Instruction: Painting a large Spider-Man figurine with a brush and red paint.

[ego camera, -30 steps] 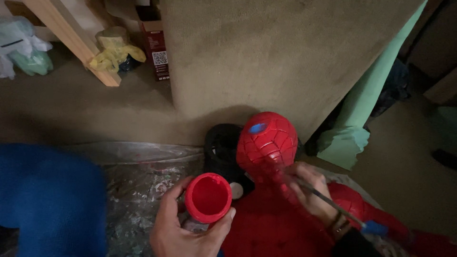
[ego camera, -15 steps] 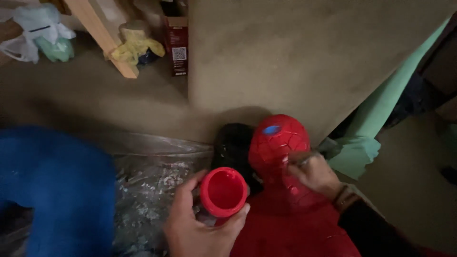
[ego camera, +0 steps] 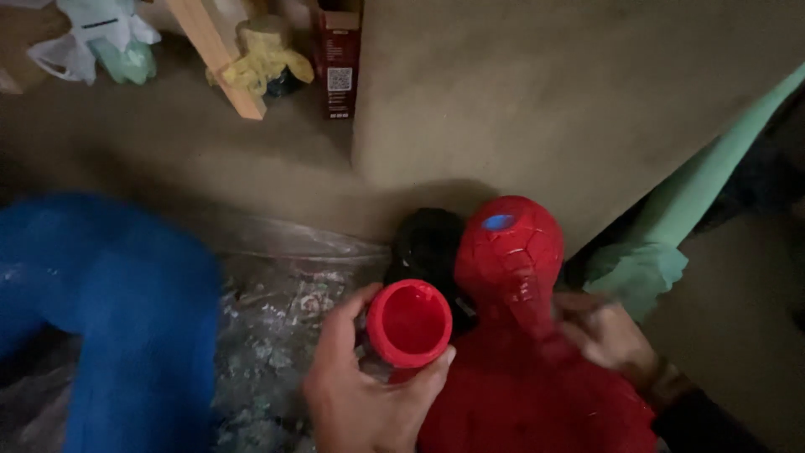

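Compared with half a second earlier, the head camera has tilted so the red figure sits a little further right, and the right hand has slid from the figure's head down to its shoulder, while the left hand keeps its hold on the red cup. Only 1 view is available, looking down from the head. Left hand [ego camera: 369,403] is curled around a small red cup [ego camera: 409,323], thumb on the near left side and fingers wrapping the right, the open mouth facing up at the camera. Just right of that hand, touching the cup, stands a glossy red toy figure [ego camera: 511,277] with a webbed head and a blue spot on top; its red torso fills the space below. Right hand [ego camera: 605,335] rests against the figure's right shoulder, fingers bent around it in a loose grip, though motion blur hides how firmly. Behind the cup, a black rounded object [ego camera: 428,243] sits against the figure. Left of the left hand lie crinkled clear plastic sheeting [ego camera: 277,310] and a large blue shape [ego camera: 126,310], blurred. Beyond both hands a tan board [ego camera: 545,92] leans upright. Judging by this, the work in hand is steadying the figure while the cup is held beside it; the next move calls for keeping the cup level.
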